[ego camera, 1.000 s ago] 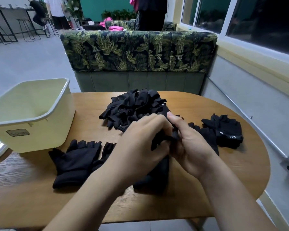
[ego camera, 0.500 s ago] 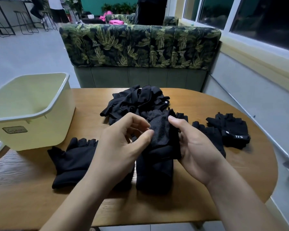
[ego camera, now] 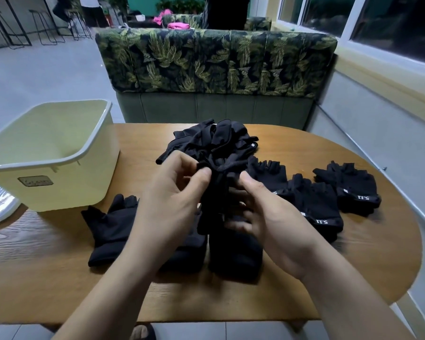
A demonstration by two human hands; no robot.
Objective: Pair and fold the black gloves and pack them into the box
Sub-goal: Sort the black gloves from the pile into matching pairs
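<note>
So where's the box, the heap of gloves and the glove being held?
box (ego camera: 71,192), head view, front wall.
heap of gloves (ego camera: 219,141), head view, top fold.
held glove (ego camera: 215,192), head view, middle fabric.

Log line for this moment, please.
phase: pairing/folding | left hand: pinches held glove | right hand: grips held glove | box: nothing visible inside | loose pile: behind hands

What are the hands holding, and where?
A black glove: the left hand pinches its upper left edge, and the right hand grips its right side.
</note>
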